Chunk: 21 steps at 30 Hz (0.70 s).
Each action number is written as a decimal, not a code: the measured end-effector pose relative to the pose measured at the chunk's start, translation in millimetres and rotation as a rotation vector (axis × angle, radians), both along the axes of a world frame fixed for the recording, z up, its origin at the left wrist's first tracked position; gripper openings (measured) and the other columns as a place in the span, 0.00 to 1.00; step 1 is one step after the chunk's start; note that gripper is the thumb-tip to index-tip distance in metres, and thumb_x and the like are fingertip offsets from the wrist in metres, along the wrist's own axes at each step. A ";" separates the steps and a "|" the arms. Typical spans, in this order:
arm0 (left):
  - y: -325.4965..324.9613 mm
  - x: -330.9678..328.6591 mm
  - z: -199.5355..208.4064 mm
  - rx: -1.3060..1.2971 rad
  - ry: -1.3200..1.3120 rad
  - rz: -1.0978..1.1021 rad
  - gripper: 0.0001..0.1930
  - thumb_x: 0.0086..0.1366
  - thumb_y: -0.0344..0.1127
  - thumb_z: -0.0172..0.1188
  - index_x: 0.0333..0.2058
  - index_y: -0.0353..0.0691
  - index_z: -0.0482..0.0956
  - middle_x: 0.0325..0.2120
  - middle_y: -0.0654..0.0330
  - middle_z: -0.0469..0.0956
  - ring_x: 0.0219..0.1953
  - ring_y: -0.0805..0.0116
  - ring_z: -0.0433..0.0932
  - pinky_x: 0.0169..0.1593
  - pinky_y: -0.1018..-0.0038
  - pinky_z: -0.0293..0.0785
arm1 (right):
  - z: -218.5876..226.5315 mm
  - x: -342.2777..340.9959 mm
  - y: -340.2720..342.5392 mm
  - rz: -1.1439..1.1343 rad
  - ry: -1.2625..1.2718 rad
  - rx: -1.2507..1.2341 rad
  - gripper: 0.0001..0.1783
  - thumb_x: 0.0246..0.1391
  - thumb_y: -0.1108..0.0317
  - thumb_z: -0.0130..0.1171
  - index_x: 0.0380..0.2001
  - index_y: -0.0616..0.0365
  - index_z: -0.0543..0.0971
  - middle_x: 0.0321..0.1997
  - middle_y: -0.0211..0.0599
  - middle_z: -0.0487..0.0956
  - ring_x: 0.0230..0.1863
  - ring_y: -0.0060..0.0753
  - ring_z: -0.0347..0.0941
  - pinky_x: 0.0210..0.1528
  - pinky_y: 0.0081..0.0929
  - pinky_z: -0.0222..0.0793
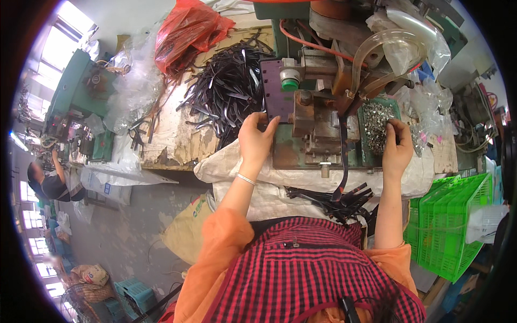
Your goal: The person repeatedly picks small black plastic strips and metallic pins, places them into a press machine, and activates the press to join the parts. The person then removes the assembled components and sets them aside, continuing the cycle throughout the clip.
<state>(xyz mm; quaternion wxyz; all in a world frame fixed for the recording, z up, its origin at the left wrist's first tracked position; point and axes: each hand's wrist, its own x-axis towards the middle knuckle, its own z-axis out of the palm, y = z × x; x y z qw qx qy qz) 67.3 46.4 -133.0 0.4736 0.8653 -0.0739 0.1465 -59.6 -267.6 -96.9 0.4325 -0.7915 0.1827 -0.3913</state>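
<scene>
My left hand (257,141) is at the left side of a green bench press (318,116), by the lower edge of a dark purple panel (276,89). Its thumb and fingers are bent but apart, with nothing visible between them. Over a tray of small silvery metal pieces (375,126), my right hand (397,149) has its fingertips pinched together at the right side; anything in the pinch is too small to make out. A dark strap (344,156) hangs from the front of the press toward several more dark straps (336,202) on my lap.
Left of the press lies a large heap of dark straps (229,86), with a red plastic bag (188,32) behind it. Clear tubing (377,48) arches above the press. A green crate (449,220) stands at the right. Another person (54,180) sits far left.
</scene>
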 end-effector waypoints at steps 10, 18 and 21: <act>60.5 31.5 63.1 0.445 -0.386 0.047 0.11 0.58 0.31 0.70 0.40 0.39 0.86 0.40 0.56 0.82 0.43 0.54 0.81 0.49 0.63 0.77 | 5.3 -7.0 7.8 -0.023 0.038 -0.037 0.07 0.63 0.72 0.62 0.43 0.62 0.84 0.40 0.34 0.84 0.43 0.24 0.78 0.50 0.24 0.72; 69.4 77.8 33.4 0.260 -0.663 -0.001 0.06 0.65 0.24 0.64 0.39 0.37 0.85 0.40 0.57 0.86 0.36 0.62 0.80 0.45 0.71 0.76 | 50.8 -15.7 51.1 0.162 -0.053 0.184 0.07 0.59 0.77 0.65 0.41 0.63 0.85 0.43 0.34 0.86 0.45 0.24 0.80 0.52 0.23 0.73; 56.8 62.4 35.2 -0.403 -0.333 -0.022 0.08 0.74 0.27 0.58 0.49 0.33 0.77 0.29 0.62 0.84 0.29 0.80 0.76 0.38 0.84 0.70 | 71.9 4.0 77.3 0.271 -0.113 0.078 0.11 0.58 0.78 0.66 0.44 0.64 0.83 0.44 0.36 0.85 0.46 0.27 0.80 0.52 0.23 0.74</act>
